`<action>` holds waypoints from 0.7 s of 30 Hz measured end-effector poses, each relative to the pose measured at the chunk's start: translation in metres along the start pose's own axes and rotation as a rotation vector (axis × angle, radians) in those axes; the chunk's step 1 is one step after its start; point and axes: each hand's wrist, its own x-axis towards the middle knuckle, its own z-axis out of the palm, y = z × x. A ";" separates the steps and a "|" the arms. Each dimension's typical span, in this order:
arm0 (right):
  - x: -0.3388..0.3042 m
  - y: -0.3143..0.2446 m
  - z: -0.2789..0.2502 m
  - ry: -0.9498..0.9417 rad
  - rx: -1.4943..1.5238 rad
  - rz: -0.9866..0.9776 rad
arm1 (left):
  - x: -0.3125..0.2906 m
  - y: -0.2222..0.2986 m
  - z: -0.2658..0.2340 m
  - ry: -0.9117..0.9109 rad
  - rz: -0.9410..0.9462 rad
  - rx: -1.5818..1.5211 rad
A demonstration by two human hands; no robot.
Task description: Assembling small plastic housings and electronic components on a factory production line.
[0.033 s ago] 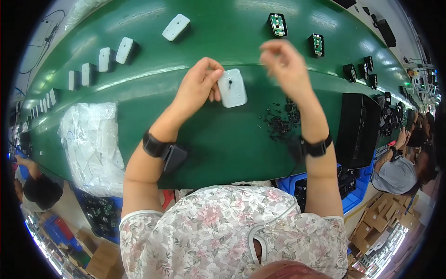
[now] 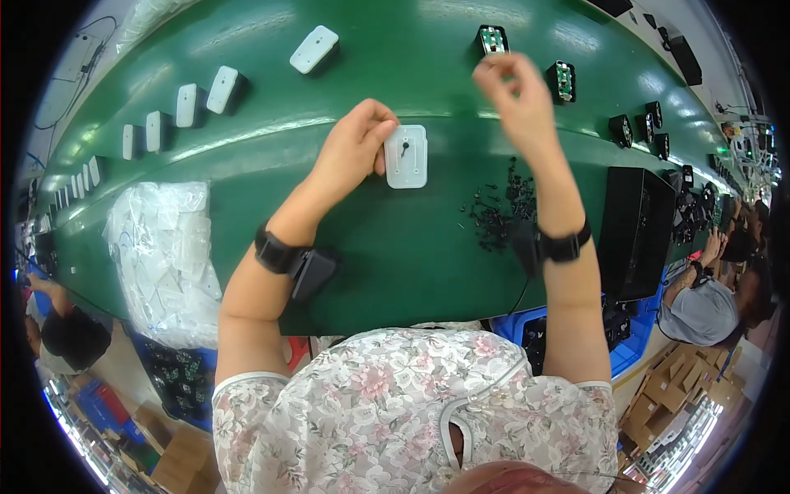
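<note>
My left hand (image 2: pixel 360 142) pinches the left edge of a white plastic cover (image 2: pixel 418 174) with rounded corners. A small black part (image 2: pixel 405 148) with a thin stem lies on the cover's upper middle. My right hand (image 2: pixel 518 95) is stretched toward the far side, with slightly blurred, curved fingers apart and nothing visible in them. Its fingertips overlap the near end of a black case (image 2: pixel 493 39) holding a green circuit board; whether they touch it cannot be told. A second black case with a green board (image 2: pixel 563 81) stands to the right of that hand.
Small black parts (image 2: pixel 498 218) lie heaped on the green table (image 2: pixel 395 272) by my right forearm. White-topped cases (image 2: pixel 314 49) line the far left. A clear bag of white covers (image 2: pixel 164 263) lies at left. A black bin (image 2: pixel 638 235) and more black cases (image 2: pixel 620 130) stand at right.
My right hand has moved farther away and slightly right, up to the near end of the black case. The white cover has turned a little in my left hand and sits more upright.
</note>
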 end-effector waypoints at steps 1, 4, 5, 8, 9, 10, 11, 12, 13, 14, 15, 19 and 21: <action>0.020 0.008 0.000 0.181 -0.328 0.006 | 0.008 -0.007 0.001 0.007 0.002 0.001; 0.068 0.034 0.006 0.228 -0.724 -0.025 | 0.026 -0.023 0.015 0.190 0.352 0.468; 0.075 0.035 0.008 0.148 -0.893 0.001 | 0.028 -0.021 0.018 0.193 0.354 0.470; 0.088 0.029 0.005 -0.117 -0.858 0.181 | 0.029 -0.020 0.025 0.200 0.522 0.678; 0.089 0.028 0.004 -0.172 -0.791 0.252 | 0.027 -0.019 0.026 0.199 0.518 0.676; 0.084 0.036 0.001 -0.177 -0.794 0.258 | 0.021 -0.013 0.028 0.288 0.576 0.760; 0.077 0.044 -0.002 -0.116 -0.438 0.280 | 0.014 -0.009 0.029 0.384 0.632 0.846; 0.071 0.051 -0.004 -0.053 -0.082 0.299 | 0.005 -0.009 0.030 0.381 0.627 0.845; 0.060 0.045 -0.005 -0.060 -0.081 0.302 | -0.004 -0.012 0.029 0.341 0.599 0.866; 0.039 0.033 -0.008 -0.096 0.020 0.279 | -0.012 -0.017 0.028 0.302 0.563 0.886; 0.020 0.023 -0.014 -0.116 0.116 0.257 | -0.014 -0.020 0.027 0.295 0.563 0.880; -0.025 0.018 -0.035 -0.198 0.085 0.197 | -0.016 -0.026 0.023 0.176 0.715 0.849; -0.036 0.022 -0.043 -0.153 -0.431 0.077 | -0.014 -0.030 0.023 0.135 0.767 0.846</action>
